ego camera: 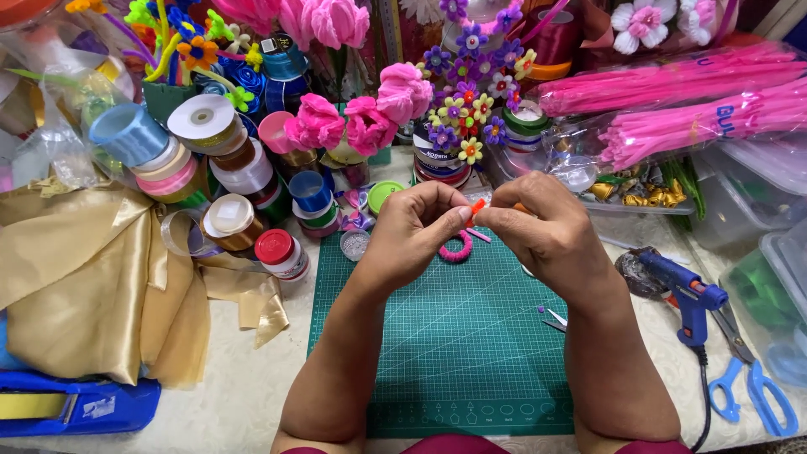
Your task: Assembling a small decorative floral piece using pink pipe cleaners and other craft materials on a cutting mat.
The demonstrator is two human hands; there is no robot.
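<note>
My left hand (414, 231) and my right hand (542, 229) meet above the far end of a green cutting mat (458, 336). Together they pinch a short orange fuzzy stem (477, 206) between their fingertips. Just below the fingers a pink fuzzy ring (456, 249) lies on the mat, with a short pink stem piece (479, 235) beside it. Small snips (555, 319) rest on the mat under my right wrist.
Ribbon spools (229, 168) and gold satin cloth (92, 277) crowd the left. Fuzzy-stem flowers (466, 109) stand behind the mat. Bags of pink stems (698, 109) lie at the right, above a blue glue gun (685, 294) and blue scissors (752, 387).
</note>
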